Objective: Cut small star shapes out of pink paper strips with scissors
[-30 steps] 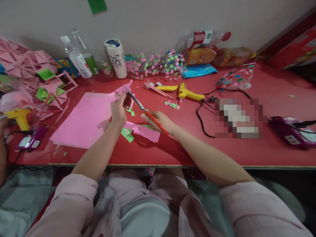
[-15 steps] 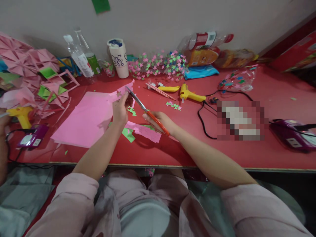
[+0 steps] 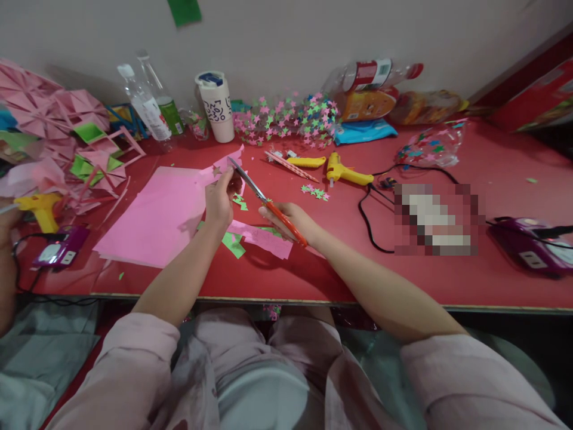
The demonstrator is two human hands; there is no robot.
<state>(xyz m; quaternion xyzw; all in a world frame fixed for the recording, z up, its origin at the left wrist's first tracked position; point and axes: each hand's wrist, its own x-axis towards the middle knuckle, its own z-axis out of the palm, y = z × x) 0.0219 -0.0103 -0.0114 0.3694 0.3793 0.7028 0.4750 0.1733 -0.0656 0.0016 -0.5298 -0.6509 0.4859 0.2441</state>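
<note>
In my right hand (image 3: 289, 222) is a pair of scissors (image 3: 286, 220) with orange handles, its metal blades pointing up and left. My left hand (image 3: 220, 196) is closed on a small piece of pink paper (image 3: 229, 160) with a ragged, cut edge, right at the blade tips. Below my hands lie a cut pink strip (image 3: 264, 240) and green paper scraps (image 3: 233, 245). Large pink sheets (image 3: 152, 215) are stacked to the left of my left hand. Small green and pink paper stars (image 3: 314, 192) lie beyond my right hand.
A yellow glue gun (image 3: 347, 171), a yellow cutter (image 3: 307, 162) and striped sticks (image 3: 290, 165) lie behind my hands. Bottles, a white cup (image 3: 215, 107) and star-filled containers line the wall. At left, another person's hand (image 3: 6, 218) holds a glue gun (image 3: 39, 209). Cords cross the right side.
</note>
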